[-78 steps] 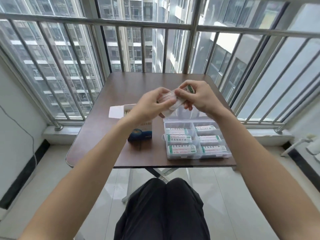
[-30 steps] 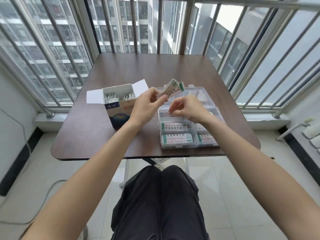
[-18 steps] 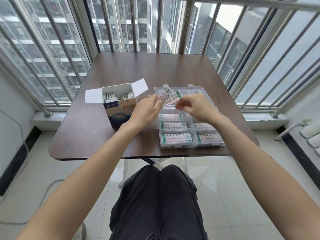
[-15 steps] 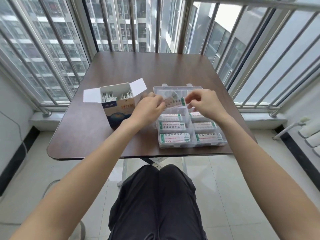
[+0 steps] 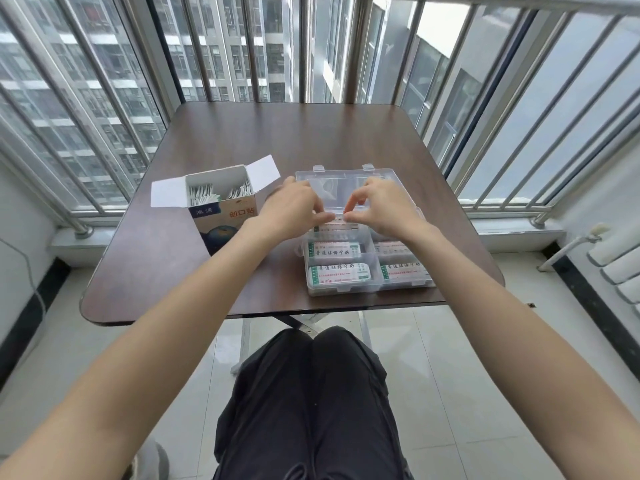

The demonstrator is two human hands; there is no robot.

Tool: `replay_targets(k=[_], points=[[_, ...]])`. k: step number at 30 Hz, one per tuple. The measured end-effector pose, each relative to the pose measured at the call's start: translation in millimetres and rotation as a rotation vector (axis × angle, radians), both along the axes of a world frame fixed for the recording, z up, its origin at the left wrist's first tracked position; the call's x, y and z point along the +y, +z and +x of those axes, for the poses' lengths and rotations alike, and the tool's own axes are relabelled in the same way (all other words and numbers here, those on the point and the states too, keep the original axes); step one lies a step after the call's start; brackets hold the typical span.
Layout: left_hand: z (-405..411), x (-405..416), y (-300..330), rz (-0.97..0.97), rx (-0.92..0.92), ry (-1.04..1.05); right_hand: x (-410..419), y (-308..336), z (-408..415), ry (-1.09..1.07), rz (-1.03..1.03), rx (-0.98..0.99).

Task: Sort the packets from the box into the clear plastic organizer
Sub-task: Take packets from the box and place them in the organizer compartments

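The clear plastic organizer [image 5: 341, 292] lies open near the table's front edge, its lid [image 5: 339, 178] folded back flat. Several compartments hold white packets with green ends [image 5: 338, 273]. My left hand [image 5: 294, 211] and my right hand [image 5: 379, 209] meet over a rear left compartment. Each pinches one end of a small stack of packets [image 5: 333, 220], which sits low in that compartment. To the left stands the open cardboard box [image 5: 221, 216] with several white packets [image 5: 218, 195] upright inside.
The dark brown table [image 5: 291, 140] stands against a metal window railing [image 5: 311, 46] at the back and on both sides. My knees in black trousers [image 5: 311, 393] are under the front edge. A white radiator [image 5: 616, 265] is at the right.
Both hands have lowered the stack of packets from above the table down into a rear left compartment of the organizer. The camera view has tilted down slightly.
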State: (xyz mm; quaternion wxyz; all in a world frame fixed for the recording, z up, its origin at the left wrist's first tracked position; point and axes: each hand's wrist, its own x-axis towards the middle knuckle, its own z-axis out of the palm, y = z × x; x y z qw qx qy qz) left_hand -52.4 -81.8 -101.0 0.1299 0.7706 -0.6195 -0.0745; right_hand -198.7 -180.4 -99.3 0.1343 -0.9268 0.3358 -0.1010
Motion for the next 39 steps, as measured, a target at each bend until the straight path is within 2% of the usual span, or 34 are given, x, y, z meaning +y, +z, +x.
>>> replay_targets(k=[5,10,14,17,20,23,33,39], points=[[5,7,-3,-0.012,-0.006,-0.02,9,-4,2,0.048,0.029,0.022],[4,8,-3,-0.061,-0.105,-0.024,6,0,5,0.069,0.069,0.08],[-1,9,-4,-0.058,-0.057,-0.051,6,0,8,0.077,0.104,0.088],[-1,7,-4,0.03,-0.048,-0.012,3,0,5,0.04,0.014,0.109],[-2,4,-2,0.051,-0.077,0.023,3,2,3,0.005,-0.104,0.222],[-2,3,-2,0.084,-0.093,0.04,4,3,4,0.009,-0.077,0.284],[-3,6,2,0.094,-0.143,0.029,1,8,3,-0.02,-0.012,0.174],[-16,25,8,0.034,-0.264,0.006,7,26,-4,0.066,0.092,-0.162]])
